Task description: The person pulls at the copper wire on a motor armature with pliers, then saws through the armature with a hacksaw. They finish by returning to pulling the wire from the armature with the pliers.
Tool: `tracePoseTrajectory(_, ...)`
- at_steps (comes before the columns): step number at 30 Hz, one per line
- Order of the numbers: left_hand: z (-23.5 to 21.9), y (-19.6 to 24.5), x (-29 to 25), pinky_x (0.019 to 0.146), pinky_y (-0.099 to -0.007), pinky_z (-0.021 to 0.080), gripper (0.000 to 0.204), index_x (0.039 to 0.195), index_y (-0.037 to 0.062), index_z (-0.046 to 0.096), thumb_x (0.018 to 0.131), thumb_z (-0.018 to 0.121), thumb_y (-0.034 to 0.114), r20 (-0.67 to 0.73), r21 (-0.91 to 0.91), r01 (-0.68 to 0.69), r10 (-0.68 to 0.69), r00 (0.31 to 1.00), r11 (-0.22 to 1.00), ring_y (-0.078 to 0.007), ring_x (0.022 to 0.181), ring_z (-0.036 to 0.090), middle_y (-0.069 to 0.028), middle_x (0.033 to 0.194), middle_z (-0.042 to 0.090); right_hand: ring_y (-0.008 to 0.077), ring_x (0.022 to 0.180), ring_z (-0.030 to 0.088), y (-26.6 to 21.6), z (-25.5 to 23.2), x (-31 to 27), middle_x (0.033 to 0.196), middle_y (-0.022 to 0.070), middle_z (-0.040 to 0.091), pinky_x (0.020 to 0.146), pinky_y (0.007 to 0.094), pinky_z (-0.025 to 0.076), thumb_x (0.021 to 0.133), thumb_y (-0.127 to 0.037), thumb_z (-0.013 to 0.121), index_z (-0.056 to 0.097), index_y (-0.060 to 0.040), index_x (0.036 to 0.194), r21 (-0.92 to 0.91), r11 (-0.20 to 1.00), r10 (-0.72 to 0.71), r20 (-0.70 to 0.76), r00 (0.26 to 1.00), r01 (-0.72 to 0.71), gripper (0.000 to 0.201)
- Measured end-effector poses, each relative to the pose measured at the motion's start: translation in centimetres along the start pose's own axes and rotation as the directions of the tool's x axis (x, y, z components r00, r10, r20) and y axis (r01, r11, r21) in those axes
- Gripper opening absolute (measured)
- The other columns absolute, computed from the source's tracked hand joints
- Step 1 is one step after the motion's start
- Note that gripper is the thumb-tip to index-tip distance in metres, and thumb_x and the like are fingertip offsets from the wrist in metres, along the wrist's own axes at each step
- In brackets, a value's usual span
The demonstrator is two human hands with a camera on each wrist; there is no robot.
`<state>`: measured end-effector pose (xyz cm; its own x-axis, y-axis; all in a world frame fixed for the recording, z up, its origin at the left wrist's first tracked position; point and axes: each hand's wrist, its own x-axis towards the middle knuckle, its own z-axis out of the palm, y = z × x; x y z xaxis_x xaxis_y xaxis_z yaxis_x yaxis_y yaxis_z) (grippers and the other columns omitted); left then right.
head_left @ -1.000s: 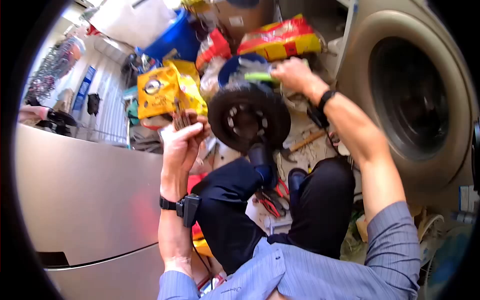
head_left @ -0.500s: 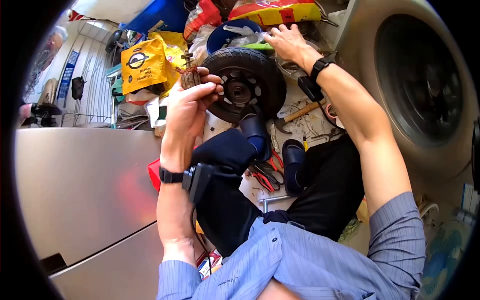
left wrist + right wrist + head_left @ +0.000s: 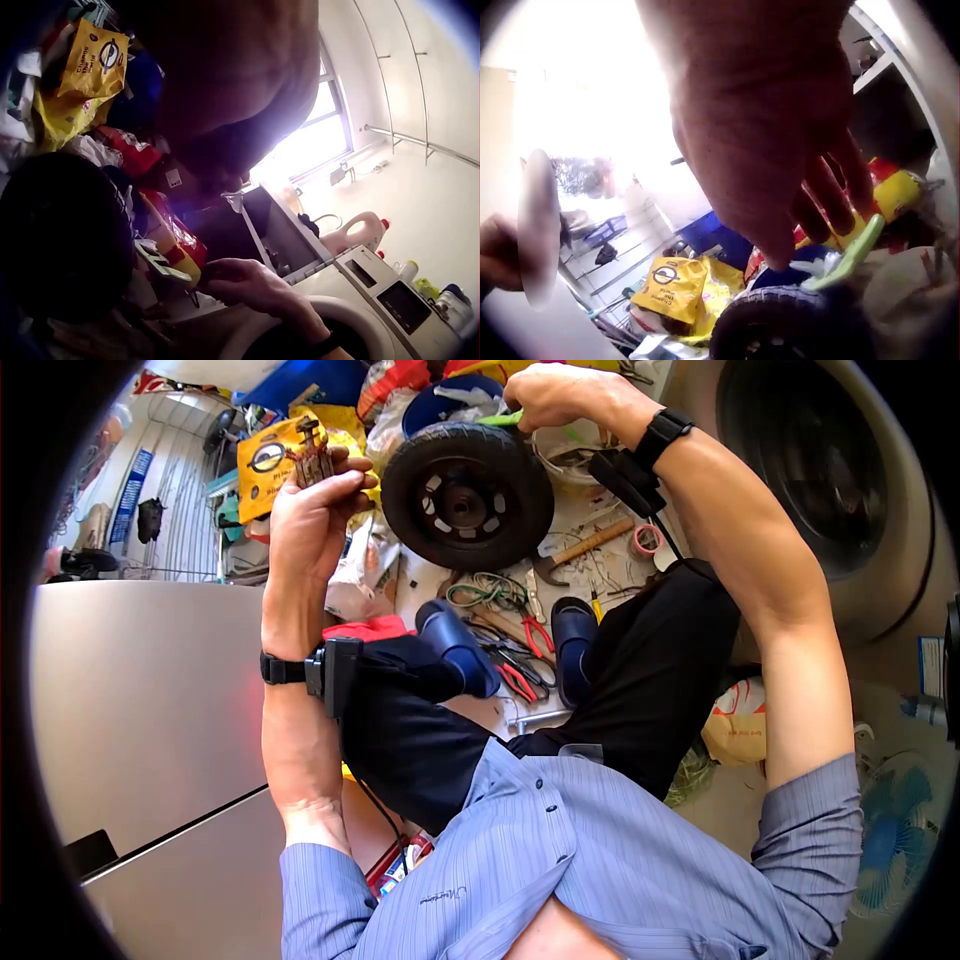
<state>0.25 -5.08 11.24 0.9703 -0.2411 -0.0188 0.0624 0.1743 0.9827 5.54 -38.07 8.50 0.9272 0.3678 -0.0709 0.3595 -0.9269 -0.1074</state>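
Observation:
Fingers and thumb of my left hand (image 3: 308, 530) hold up a small rusty metal part (image 3: 314, 460) with a bolt-like end on top. It is raised in front of a yellow bag (image 3: 262, 465). My right hand (image 3: 578, 398) reaches out beyond a black-tyred wheel (image 3: 425, 455), its fingers hanging loosely. Just below those fingers, in the right wrist view, a light green plastic strip (image 3: 855, 251) lies across a blue bucket behind the tyre (image 3: 769, 296). Nothing shows between the right fingers. Seen from the left wrist, the left hand (image 3: 240, 82) is dark and hides its part.
A claw hammer (image 3: 590, 548), pliers (image 3: 518, 682), green cord (image 3: 490, 590) and a tape roll (image 3: 646, 540) lie on the floor around the slippered feet. A washing machine (image 3: 690, 470) stands at the right, a silvery cabinet-like panel (image 3: 160, 690) at the left.
The right hand has moved from the green strip, which it seemed to hold earlier, to hover loosely above it. One slippered foot has drawn back from the wheel. The left hand still holds its part.

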Motion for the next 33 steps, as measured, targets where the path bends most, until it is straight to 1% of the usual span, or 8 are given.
tracePoseTrajectory(5,-2.4,-4.6,1.6,0.073,-0.0320,0.060,0.030,0.116,0.0028,0.064,0.087,0.073,-0.004,-0.032,-0.051,0.092,-0.094,0.995,0.994,-0.0241,0.087,0.075,-0.0159,0.105,0.076,0.0353,0.095,0.074,-5.4,10.4,1.1,0.103,0.0181,0.077,0.082,0.0461,0.060,0.082,-0.028,0.078,0.080,-0.0040,0.100,0.113,0.992,-0.098,0.335,0.937,0.063,0.031)
tracePoseTrajectory(9,-5.4,-10.3,2.2,0.074,-0.0298,0.057,0.029,0.110,0.0036,0.063,0.085,0.076,0.000,-0.076,-0.037,0.123,-0.125,0.989,0.992,-0.0176,0.081,0.071,-0.0110,0.098,0.074,0.0379,0.091,0.075,-10.7,33.9,-1.5,0.101,0.0200,0.077,0.082,0.0479,0.061,0.070,-0.021,0.079,0.081,-0.0047,0.091,0.250,0.936,0.026,0.654,0.756,-0.248,0.027)
tracePoseTrajectory(15,-7.6,-10.8,2.5,0.072,-0.0277,0.055,0.037,0.115,0.0052,0.060,0.085,0.081,0.005,-0.022,-0.114,0.235,-0.239,0.971,0.965,-0.0123,0.081,0.067,-0.0067,0.099,0.073,0.0456,0.104,0.071,-18.3,50.5,-9.9,0.113,0.0309,0.068,0.088,0.0506,0.060,0.087,-0.023,0.067,0.062,0.0052,0.117,0.274,0.771,0.392,0.507,0.767,-0.575,0.041)
tracePoseTrajectory(21,-8.3,-9.6,1.9,0.072,-0.0293,0.055,0.037,0.114,0.0044,0.060,0.084,0.080,-0.002,0.024,-0.201,0.277,-0.278,0.960,0.939,-0.0162,0.081,0.069,-0.0108,0.099,0.073,0.0467,0.102,0.070,-17.7,47.9,-9.2,0.112,0.0320,0.066,0.085,0.0540,0.059,0.089,-0.018,0.061,0.052,0.0052,0.122,0.220,0.814,0.394,0.472,0.789,-0.538,0.042)
tracePoseTrajectory(29,-8.6,-9.9,0.0,0.069,-0.0242,0.054,0.033,0.116,0.0071,0.064,0.088,0.083,0.005,-0.025,-0.323,0.217,-0.237,0.971,0.921,-0.0098,0.086,0.067,-0.0037,0.103,0.073,0.0474,0.117,0.068,-17.8,47.0,-8.5,0.120,0.0322,0.070,0.100,0.0486,0.055,0.085,-0.030,0.059,0.051,0.0046,0.142,0.206,0.609,0.441,0.715,0.543,-0.766,0.067)
tracePoseTrajectory(31,-8.7,-10.3,-0.2,0.068,-0.0239,0.054,0.031,0.113,0.0074,0.066,0.087,0.083,0.005,-0.057,-0.302,0.189,-0.215,0.975,0.934,-0.0093,0.084,0.067,-0.0020,0.100,0.072,0.0463,0.110,0.070,-16.2,49.2,-10.0,0.108,0.0291,0.074,0.094,0.0485,0.058,0.087,-0.023,0.058,0.069,0.0045,0.120,0.306,0.854,0.122,0.669,0.733,-0.422,0.044)
tracePoseTrajectory(32,-9.0,-10.6,-0.2,0.069,-0.0250,0.055,0.032,0.116,0.0081,0.065,0.089,0.081,0.004,-0.065,-0.274,0.201,-0.227,0.972,0.941,-0.0112,0.085,0.069,-0.0030,0.102,0.072,0.0435,0.097,0.074,-15.2,47.7,-10.2,0.094,0.0272,0.074,0.083,0.0450,0.061,0.087,-0.016,0.062,0.077,0.0029,0.094,0.250,0.968,-0.178,0.596,0.783,0.030,0.026)
tracePoseTrajectory(33,-9.2,-10.9,-0.3,0.070,-0.0261,0.056,0.032,0.118,0.0088,0.063,0.091,0.079,0.002,-0.074,-0.247,0.213,-0.238,0.968,0.945,-0.0131,0.086,0.070,-0.0039,0.103,0.072,0.0435,0.097,0.074,-14.6,46.8,-9.7,0.094,0.0272,0.074,0.083,0.0450,0.061,0.087,-0.016,0.062,0.077,0.0029,0.094,0.238,0.971,-0.174,0.590,0.788,0.036,0.026)
